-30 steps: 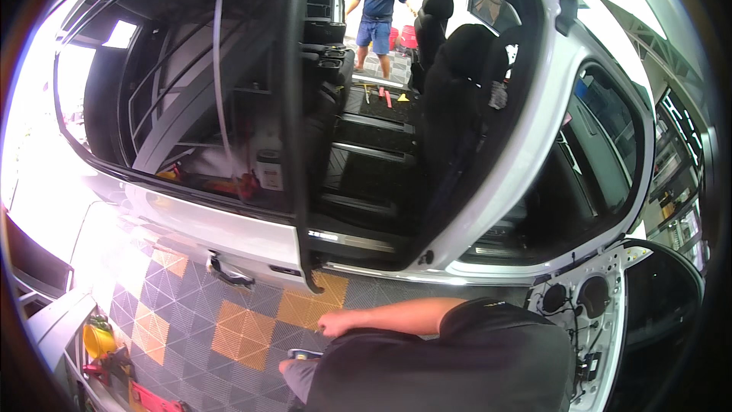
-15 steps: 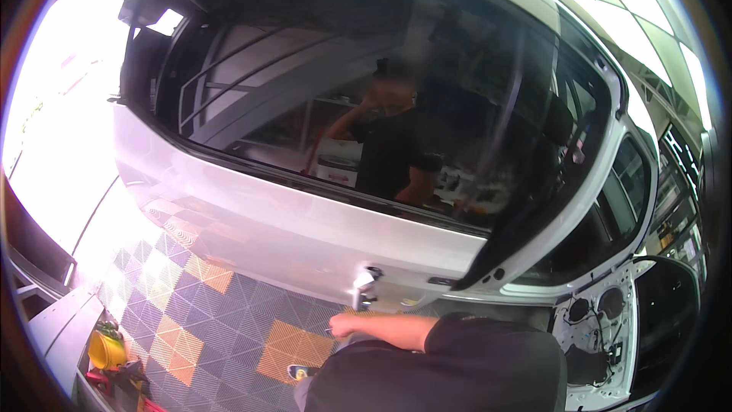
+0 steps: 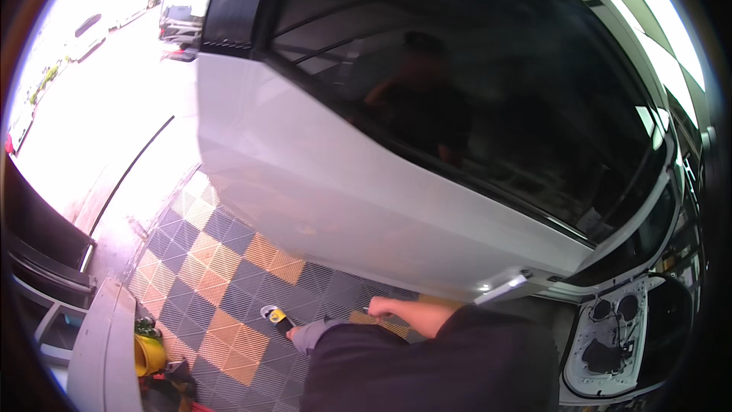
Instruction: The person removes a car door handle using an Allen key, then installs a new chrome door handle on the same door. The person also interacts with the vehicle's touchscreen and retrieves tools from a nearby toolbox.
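Observation:
My right hand (image 3: 379, 307) hangs low in front of a white car door (image 3: 366, 206), apart from it. Its fingers are closed, with a small thin thing at their tips that is too small to name. The door's handle (image 3: 499, 288) stands out from the panel to the right of the hand. My left hand is not directly in view; the dark window (image 3: 488, 107) dimly reflects a raised arm by the head, its fingers unclear.
At right stands an opened car door (image 3: 602, 339) with its inner metal and wiring exposed. Checkered floor tiles (image 3: 229, 336) lie below, my shoe (image 3: 276, 316) on them. At lower left are a grey cabinet (image 3: 103, 351) and a yellow bucket (image 3: 149, 355).
My view has shifted left along the car, so the door and its handle sit farther right. My right hand stays low and closed, a little farther right in the picture.

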The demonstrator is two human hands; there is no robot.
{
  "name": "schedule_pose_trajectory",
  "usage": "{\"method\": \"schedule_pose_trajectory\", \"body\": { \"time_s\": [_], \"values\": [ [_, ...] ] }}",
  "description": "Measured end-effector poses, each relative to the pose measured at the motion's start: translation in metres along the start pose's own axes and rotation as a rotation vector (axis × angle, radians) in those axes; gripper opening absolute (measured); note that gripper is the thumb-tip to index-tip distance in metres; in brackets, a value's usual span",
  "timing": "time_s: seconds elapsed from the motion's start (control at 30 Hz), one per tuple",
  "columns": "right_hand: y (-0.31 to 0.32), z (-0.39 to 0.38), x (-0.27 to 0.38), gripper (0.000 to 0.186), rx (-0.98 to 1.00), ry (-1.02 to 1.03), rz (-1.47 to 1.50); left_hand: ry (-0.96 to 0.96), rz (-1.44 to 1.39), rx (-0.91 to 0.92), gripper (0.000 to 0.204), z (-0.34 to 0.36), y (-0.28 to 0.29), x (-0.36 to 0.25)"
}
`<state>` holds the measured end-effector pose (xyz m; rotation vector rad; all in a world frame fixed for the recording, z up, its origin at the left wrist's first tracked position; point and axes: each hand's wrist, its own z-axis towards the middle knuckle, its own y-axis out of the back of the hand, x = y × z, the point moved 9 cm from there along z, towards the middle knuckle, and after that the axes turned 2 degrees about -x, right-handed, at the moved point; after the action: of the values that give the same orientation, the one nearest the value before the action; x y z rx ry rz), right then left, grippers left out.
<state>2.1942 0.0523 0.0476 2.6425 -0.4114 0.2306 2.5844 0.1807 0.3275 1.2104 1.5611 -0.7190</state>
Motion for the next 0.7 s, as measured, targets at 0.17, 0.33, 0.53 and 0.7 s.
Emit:
{"method": "schedule_pose_trajectory", "body": {
  "time_s": [0.17,0.33,0.53,0.7],
  "values": [
    [0.047,0.096,0.278,0.019,-0.069,0.163,-0.293,-0.066,0.011,-0.141,0.05,0.146,0.174,-0.064],
    [0.109,0.134,0.599,0.028,-0.095,0.491,-0.034,-0.265,-0.003,-0.302,0.05,0.31,0.342,-0.164],
    [0.175,0.17,0.863,0.032,-0.432,0.78,0.003,-0.562,-0.007,-0.32,0.051,0.478,0.474,-0.276],
    [0.187,0.249,0.869,0.035,-0.26,0.269,0.053,-1.078,-0.048,-0.297,0.052,0.567,0.614,-0.413]
  ]
}}
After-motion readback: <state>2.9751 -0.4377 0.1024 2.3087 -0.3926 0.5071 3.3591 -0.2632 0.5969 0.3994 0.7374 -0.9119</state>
